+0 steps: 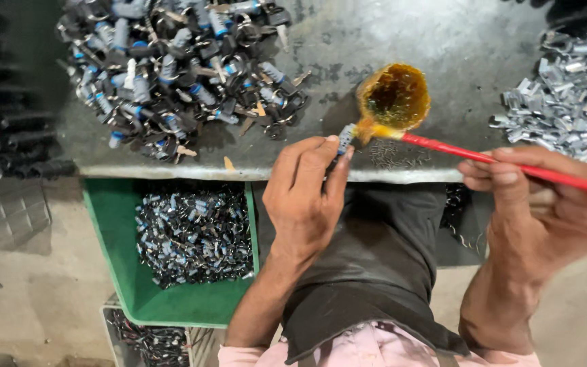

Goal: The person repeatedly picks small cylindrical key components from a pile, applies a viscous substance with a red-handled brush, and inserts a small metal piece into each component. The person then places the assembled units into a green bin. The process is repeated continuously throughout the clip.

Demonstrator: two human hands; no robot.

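The small metal part (345,138) sits pinched in the left hand's (305,197) fingertips, just over the table (443,41) edge. The right hand (545,204) grips a red brush (484,158), dabbing yellow goo from the little pot (394,97). A big pile of parts (178,68) waits; many lie in the green bin (120,258).

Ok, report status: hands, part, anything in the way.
Left hand pinching small lock part. Right hand holds red-handled brush, bristles on part. Yellow grease cup beside; nothing blocking.
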